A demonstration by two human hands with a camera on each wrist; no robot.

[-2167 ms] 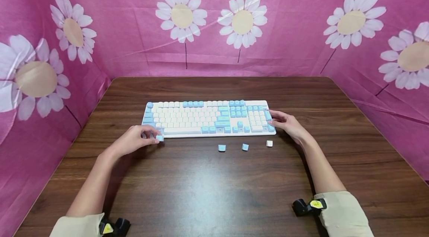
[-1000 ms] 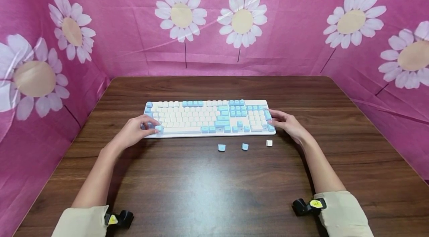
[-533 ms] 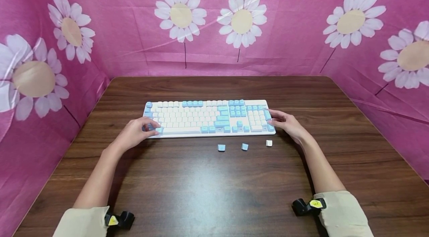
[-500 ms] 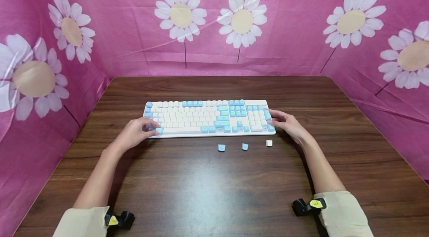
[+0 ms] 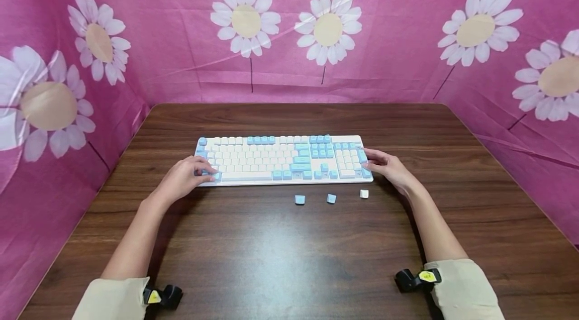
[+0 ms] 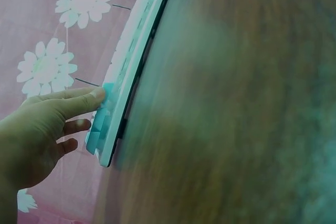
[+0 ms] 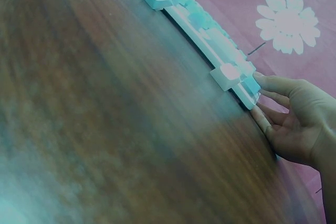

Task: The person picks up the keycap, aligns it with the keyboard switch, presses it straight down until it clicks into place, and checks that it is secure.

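Observation:
A white and light-blue keyboard (image 5: 246, 176) lies across the table. My left hand (image 5: 181, 178) is at its near left corner, thumb and index fingertips on a light-blue keycap (image 5: 218, 177) seated in the bottom row. In the left wrist view the thumb tip rests on that keycap and the other fingers bend loosely. My right hand (image 5: 390, 168) holds the keyboard's right end, thumb and fingers at the edge. Before the keyboard lie two loose blue keycaps, the left blue keycap (image 5: 300, 200) and the right blue keycap (image 5: 331, 199), and a white keycap (image 5: 364, 194).
The brown wooden table (image 5: 280, 249) extends in front of the keyboard and behind it. A pink cloth (image 5: 280, 76) with daisies surrounds its back and sides. Bare key positions show in the keyboard's near row, right of the space bar.
My left hand has carried the blue keycap from the keyboard's near edge up and onto the bottom row, where it now sits lower. The right hand and the loose keycaps have stayed put.

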